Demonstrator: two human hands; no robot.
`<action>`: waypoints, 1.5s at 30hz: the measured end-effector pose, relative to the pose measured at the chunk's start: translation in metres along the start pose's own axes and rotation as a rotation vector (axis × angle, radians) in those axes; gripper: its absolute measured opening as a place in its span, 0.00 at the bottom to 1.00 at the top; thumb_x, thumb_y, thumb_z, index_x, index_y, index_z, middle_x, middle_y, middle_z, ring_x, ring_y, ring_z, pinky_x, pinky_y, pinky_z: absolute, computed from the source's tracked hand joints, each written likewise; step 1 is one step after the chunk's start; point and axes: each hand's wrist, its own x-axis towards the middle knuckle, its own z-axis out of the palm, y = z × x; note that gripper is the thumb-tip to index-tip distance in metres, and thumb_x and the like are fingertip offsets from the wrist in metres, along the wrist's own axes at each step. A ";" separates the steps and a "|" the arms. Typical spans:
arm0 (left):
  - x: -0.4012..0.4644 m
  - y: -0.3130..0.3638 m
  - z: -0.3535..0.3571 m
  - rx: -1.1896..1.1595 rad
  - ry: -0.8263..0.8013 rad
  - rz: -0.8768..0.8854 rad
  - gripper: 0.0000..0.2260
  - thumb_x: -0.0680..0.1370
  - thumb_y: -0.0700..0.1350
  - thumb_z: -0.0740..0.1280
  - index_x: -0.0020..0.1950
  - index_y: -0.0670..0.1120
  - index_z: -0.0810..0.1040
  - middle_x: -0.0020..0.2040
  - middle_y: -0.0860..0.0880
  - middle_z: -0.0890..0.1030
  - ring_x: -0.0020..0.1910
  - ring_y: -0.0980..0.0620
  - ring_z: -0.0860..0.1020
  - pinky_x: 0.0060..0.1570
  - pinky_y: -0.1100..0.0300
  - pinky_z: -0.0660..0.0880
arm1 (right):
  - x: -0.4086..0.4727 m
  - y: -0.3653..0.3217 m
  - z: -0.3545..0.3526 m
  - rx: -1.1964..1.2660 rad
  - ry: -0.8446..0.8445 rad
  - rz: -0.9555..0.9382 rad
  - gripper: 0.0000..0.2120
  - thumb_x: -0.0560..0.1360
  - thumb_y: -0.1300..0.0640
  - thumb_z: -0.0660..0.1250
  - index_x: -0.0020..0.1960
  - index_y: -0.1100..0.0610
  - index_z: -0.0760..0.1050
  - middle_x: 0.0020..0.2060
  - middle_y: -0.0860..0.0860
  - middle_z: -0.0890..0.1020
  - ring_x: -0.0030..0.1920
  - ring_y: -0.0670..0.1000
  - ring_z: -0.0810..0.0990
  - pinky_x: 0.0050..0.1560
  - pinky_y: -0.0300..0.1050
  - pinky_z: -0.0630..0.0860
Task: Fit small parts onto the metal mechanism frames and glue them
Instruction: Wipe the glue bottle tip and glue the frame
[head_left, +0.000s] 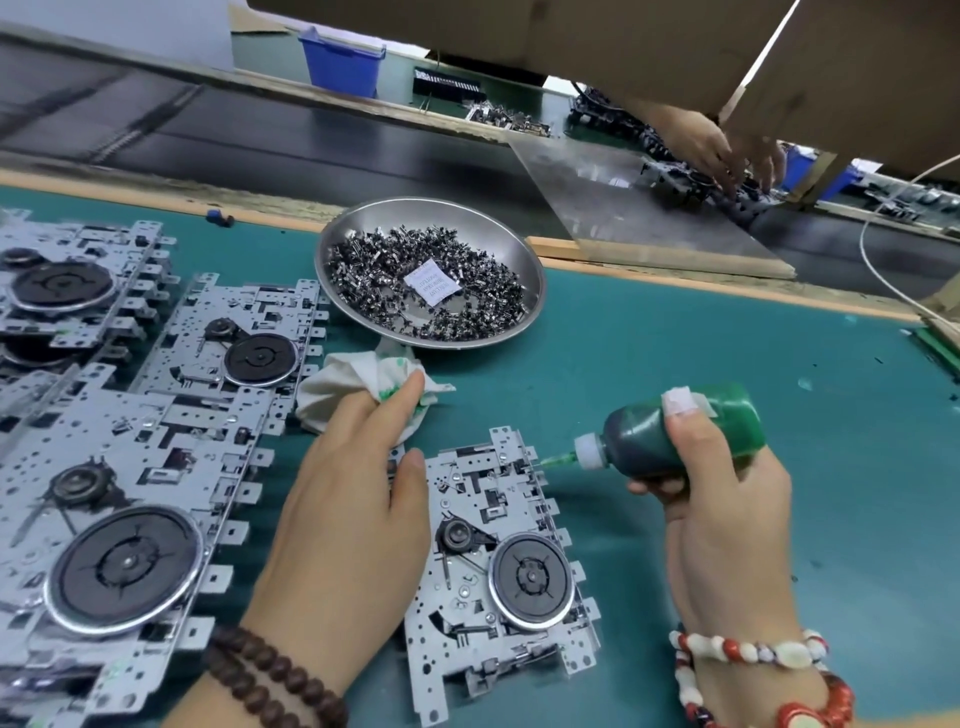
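Note:
One metal mechanism frame (498, 566) with a black flywheel lies on the green mat in front of me. My left hand (348, 499) rests on the frame's left edge, thumb against it, and holds a white cloth (358, 379) stained green under its fingers. My right hand (722, 499) grips a green glue bottle (680, 436) laid sideways; its thin green nozzle touches the frame's upper right edge. A steel bowl (524, 260) holds several small dark metal parts and a white paper slip.
Several more frames (130, 467) lie overlapping on the mat at the left. Behind the mat runs a dark conveyor belt (208, 135). Another person's hands (727, 150) work at the far right under brown cardboard. A white cable (883, 280) curves at the right.

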 end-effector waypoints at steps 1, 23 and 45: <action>0.000 0.000 0.000 -0.002 0.002 -0.003 0.24 0.78 0.45 0.57 0.72 0.61 0.57 0.41 0.71 0.62 0.38 0.72 0.65 0.40 0.74 0.65 | 0.000 0.000 0.000 0.001 0.000 -0.003 0.06 0.68 0.51 0.66 0.35 0.46 0.80 0.29 0.43 0.78 0.32 0.43 0.77 0.26 0.35 0.73; 0.001 -0.002 0.002 -0.049 0.014 -0.010 0.24 0.78 0.42 0.57 0.72 0.59 0.60 0.43 0.65 0.65 0.39 0.75 0.66 0.43 0.80 0.63 | 0.000 -0.002 0.001 0.009 0.031 0.002 0.06 0.68 0.51 0.66 0.35 0.45 0.81 0.29 0.44 0.79 0.31 0.43 0.78 0.25 0.35 0.72; 0.003 -0.001 -0.001 -0.142 -0.006 -0.101 0.25 0.78 0.36 0.56 0.69 0.62 0.65 0.50 0.67 0.69 0.39 0.70 0.69 0.37 0.74 0.68 | 0.003 -0.009 -0.004 0.372 0.151 0.189 0.05 0.74 0.54 0.64 0.40 0.51 0.72 0.27 0.43 0.78 0.26 0.40 0.74 0.24 0.31 0.70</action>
